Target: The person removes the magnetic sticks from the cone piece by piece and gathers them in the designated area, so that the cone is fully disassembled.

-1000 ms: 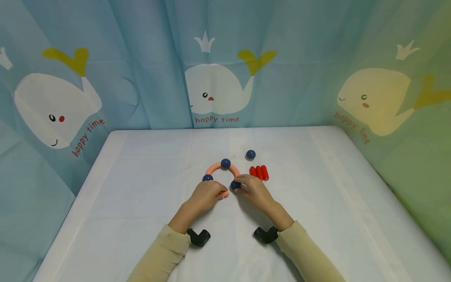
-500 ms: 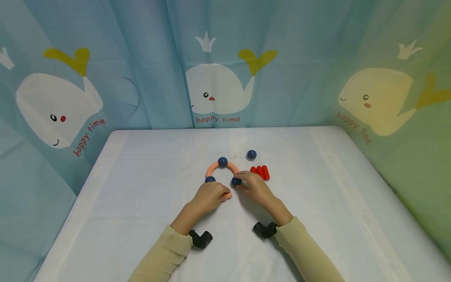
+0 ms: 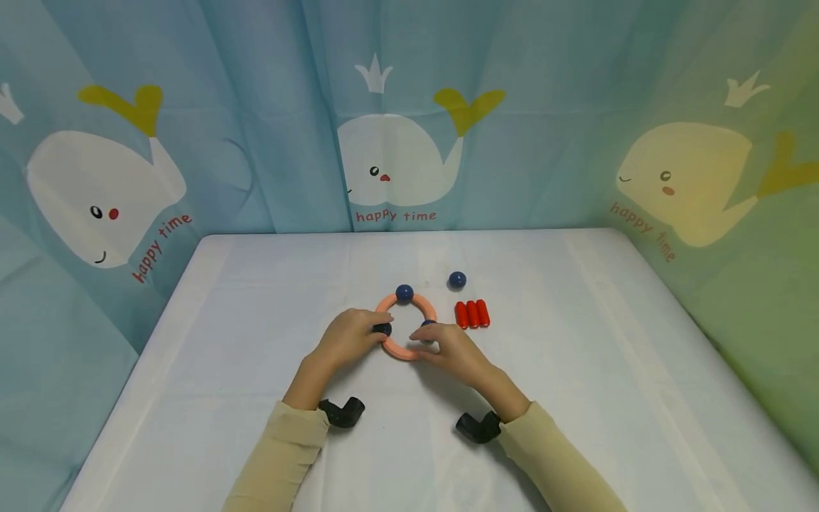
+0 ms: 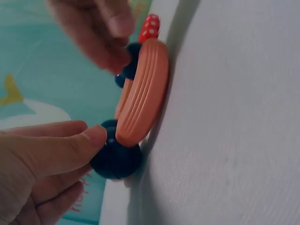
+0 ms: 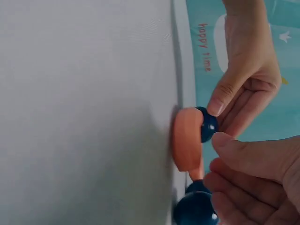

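Three blue balls and salmon-pink curved sticks form a ring on the table. My left hand (image 3: 348, 336) pinches the ring's left blue ball (image 4: 117, 157), thumb on one side and fingers on the other. From that ball the front curved stick (image 3: 399, 350) runs toward the right ball. My right hand (image 3: 456, 348) is beside the right blue ball (image 5: 196, 208), its thumb and fingers apart with nothing seen between them. Whether its fingertips touch the ring is unclear. At the ring's far side sits another blue ball (image 3: 404, 294).
A loose blue ball (image 3: 457, 280) lies behind and right of the ring. Three short red sticks (image 3: 472, 313) lie side by side near my right hand. Black curved wrist pieces (image 3: 345, 412) jut inward from both sleeves. A whale-print curtain (image 3: 269, 142) hangs behind the white table (image 3: 224, 320).
My left hand has gone from the front curved stick to the left blue ball. My right hand has let go of the right ball and shifted slightly nearer and left.
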Motion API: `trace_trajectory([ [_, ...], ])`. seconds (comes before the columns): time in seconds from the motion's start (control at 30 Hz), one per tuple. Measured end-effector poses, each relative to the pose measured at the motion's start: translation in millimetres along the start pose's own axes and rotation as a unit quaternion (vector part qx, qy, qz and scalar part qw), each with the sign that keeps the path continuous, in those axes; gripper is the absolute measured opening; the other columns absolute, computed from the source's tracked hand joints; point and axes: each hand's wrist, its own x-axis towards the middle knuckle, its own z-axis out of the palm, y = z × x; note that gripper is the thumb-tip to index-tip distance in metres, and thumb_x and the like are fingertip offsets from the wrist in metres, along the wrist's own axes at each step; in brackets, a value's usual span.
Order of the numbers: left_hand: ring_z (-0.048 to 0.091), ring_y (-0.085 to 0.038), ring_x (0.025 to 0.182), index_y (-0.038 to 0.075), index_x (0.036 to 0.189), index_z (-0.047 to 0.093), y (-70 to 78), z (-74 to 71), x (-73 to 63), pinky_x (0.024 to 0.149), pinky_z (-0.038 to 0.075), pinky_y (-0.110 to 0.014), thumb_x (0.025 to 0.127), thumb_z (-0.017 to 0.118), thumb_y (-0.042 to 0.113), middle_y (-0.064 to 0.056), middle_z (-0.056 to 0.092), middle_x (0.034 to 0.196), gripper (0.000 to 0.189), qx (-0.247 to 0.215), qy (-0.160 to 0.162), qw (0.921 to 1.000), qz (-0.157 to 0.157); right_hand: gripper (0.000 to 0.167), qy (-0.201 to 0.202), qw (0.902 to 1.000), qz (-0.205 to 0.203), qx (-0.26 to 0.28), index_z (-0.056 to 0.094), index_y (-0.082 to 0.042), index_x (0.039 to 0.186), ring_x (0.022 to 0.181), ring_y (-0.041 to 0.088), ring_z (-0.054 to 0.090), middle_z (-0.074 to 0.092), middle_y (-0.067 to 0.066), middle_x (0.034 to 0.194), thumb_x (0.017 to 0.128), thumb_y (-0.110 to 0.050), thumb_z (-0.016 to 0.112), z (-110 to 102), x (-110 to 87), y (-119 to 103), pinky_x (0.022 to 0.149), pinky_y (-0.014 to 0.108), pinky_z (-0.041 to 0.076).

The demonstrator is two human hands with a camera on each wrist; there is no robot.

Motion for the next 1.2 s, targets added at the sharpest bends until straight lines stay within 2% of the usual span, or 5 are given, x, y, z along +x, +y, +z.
trace_trajectory([
  [0.23, 0.062, -0.022, 0.097, 0.008, 0.113, 0.067, -11.2, 1.9, -1.2, 0.083, 0.048, -0.037, 0.080, 0.071, 0.014, -0.005, 0.066, 0.106, 0.034, 0.005, -0.003, 1.0000, -0.001, 0.018, -0.050, 0.9984, 0.003, -0.026, 0.071, -0.001, 0.095, 0.084, 0.015, 0.063, 0.069, 0.005, 0.089, 0.077, -0.002, 0.072, 10, 1.4, -1, 0.075, 0.026, 0.050],
  [0.47, 0.063, -0.021, 0.093, 0.009, 0.110, 0.068, -13.0, 2.8, -0.5, 0.079, 0.049, -0.036, 0.079, 0.071, 0.012, -0.004, 0.067, 0.103, 0.031, 0.013, -0.005, 0.9998, 0.012, 0.017, -0.036, 0.9985, 0.008, -0.040, 0.073, -0.003, 0.093, 0.081, 0.012, 0.064, 0.069, 0.004, 0.086, 0.076, -0.001, 0.073, 15, 3.0, -1, 0.071, 0.023, 0.051],
  [0.7, 0.061, -0.023, 0.099, 0.007, 0.111, 0.068, -9.6, 3.8, 0.4, 0.084, 0.047, -0.037, 0.080, 0.071, 0.010, -0.006, 0.066, 0.107, 0.031, 0.011, -0.019, 0.9997, -0.006, 0.014, -0.024, 0.9986, 0.002, -0.047, 0.073, -0.001, 0.088, 0.076, 0.014, 0.064, 0.069, 0.005, 0.081, 0.074, 0.001, 0.074, 13, -0.2, -2, 0.068, 0.023, 0.051],
  [0.93, 0.062, -0.023, 0.096, 0.009, 0.110, 0.068, -8.5, 4.4, 0.2, 0.081, 0.048, -0.037, 0.079, 0.071, 0.008, -0.006, 0.067, 0.104, 0.031, 0.014, -0.011, 0.9998, -0.009, 0.016, -0.023, 0.9990, 0.028, -0.028, 0.072, -0.002, 0.091, 0.083, 0.016, 0.064, 0.069, 0.005, 0.087, 0.076, 0.002, 0.072, 2, -10.4, -2, 0.074, 0.028, 0.051],
  [1.2, 0.061, -0.022, 0.099, 0.009, 0.112, 0.068, -8.8, 4.9, 0.4, 0.084, 0.047, -0.036, 0.080, 0.071, 0.011, -0.004, 0.066, 0.108, 0.032, 0.008, -0.017, 0.9994, -0.029, 0.022, 0.017, 0.9996, 0.015, -0.015, 0.072, -0.002, 0.092, 0.083, 0.018, 0.064, 0.069, 0.004, 0.088, 0.073, 0.010, 0.071, -20, -24.6, 8, 0.076, 0.034, 0.052],
])
